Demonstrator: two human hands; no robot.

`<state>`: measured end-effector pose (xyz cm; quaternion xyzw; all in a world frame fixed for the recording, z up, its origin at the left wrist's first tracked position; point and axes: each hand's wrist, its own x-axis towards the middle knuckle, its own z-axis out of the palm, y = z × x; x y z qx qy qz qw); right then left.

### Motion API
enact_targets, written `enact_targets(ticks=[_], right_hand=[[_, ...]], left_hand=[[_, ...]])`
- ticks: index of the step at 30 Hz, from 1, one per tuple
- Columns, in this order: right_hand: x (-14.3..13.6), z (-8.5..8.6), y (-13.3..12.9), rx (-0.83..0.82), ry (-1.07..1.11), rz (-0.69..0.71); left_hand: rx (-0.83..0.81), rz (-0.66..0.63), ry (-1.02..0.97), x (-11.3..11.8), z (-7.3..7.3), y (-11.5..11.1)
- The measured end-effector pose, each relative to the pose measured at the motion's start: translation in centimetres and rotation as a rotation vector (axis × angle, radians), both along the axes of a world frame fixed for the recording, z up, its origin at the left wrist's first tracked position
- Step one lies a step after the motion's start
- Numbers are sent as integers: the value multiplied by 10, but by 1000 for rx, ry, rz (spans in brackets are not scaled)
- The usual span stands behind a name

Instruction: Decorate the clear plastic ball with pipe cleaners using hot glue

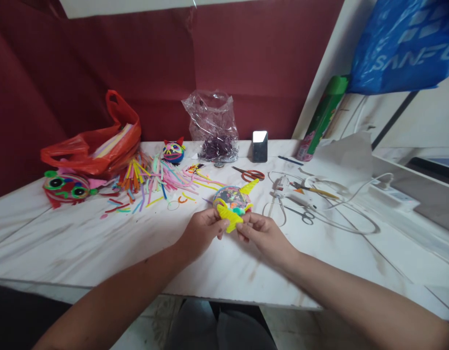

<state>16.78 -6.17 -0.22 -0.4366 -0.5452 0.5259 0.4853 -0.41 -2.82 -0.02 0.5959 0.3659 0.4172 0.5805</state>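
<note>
Between my two hands is a yellow pipe-cleaner piece (pixel 233 222), flat and ridged, with a loop at its upper left. My left hand (pixel 203 228) pinches its left side between thumb and fingers. On the right, my right hand (pixel 262 233) grips the other edge with thumb and fingertips. Just behind it lies a round, dark, multicoloured craft piece (pixel 234 196) with a colourful rim, partly hidden by the yellow piece. Another yellow pointed piece (pixel 250 186) sticks out at its upper right. Whether the yellow piece is joined to the round one, I cannot tell.
Loose pipe cleaners (pixel 166 176) spread left of centre, near a red bag (pixel 125 141) and a decorated animal face (pixel 67 188). Orange-handled scissors (pixel 254 174), a glue gun (pixel 281 184), small metal scissors (pixel 300 214) and a looping white cable (pixel 355 229) lie to the right.
</note>
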Motion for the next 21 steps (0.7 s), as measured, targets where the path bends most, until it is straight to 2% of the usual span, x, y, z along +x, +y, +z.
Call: enact_targets(ticks=[6, 10, 12, 14, 17, 19, 21], right_hand=[[-4, -1, -4, 9, -21, 3], [11, 9, 3, 104, -35, -62], [30, 17, 16, 201, -7, -214], [55, 25, 33, 306, 81, -424], [93, 33, 60, 384, 160, -659], [115, 36, 73, 408, 42, -786], [134, 39, 82, 344, -305, -912]], left_hand=[[2, 27, 39, 0, -2, 2], [-87, 53, -22, 1, 2, 2], [-161, 61, -118, 2, 7, 1], [-219, 65, -186, 2, 10, 1], [-248, 79, -231, 1, 13, 4], [-236, 95, -248, -1, 14, 8], [-215, 113, -270, -4, 15, 14]])
